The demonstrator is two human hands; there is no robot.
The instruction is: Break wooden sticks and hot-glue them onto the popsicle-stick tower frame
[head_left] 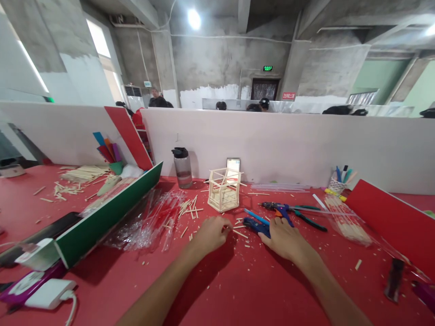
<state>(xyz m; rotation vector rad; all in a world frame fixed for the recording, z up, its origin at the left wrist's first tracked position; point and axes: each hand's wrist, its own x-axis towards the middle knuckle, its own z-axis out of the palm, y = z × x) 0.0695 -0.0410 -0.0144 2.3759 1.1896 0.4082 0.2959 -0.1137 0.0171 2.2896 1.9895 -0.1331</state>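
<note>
My left hand (213, 233) is low over the red table (217, 290), its fingers curled together near small wooden stick pieces (240, 234); whatever may be between the fingertips is too small to make out. My right hand (280, 235) rests at the blue-handled cutter (255, 226), palm down, with a blue pen (256, 216) just beyond its fingers. A wooden stick frame (223, 192) stands upright beyond my left hand, untouched. The blue glue gun (277, 208) and green-handled pliers (311, 219) lie beyond my right hand.
A water bottle (182, 168) and a lit phone (233, 168) stand near the white partition (288, 145). Clear plastic wrappers (146, 222) and a green board (112, 217) are on the left. Bundled sticks (350, 219), a pen holder (337, 184) and a red board (394, 222) occupy the right.
</note>
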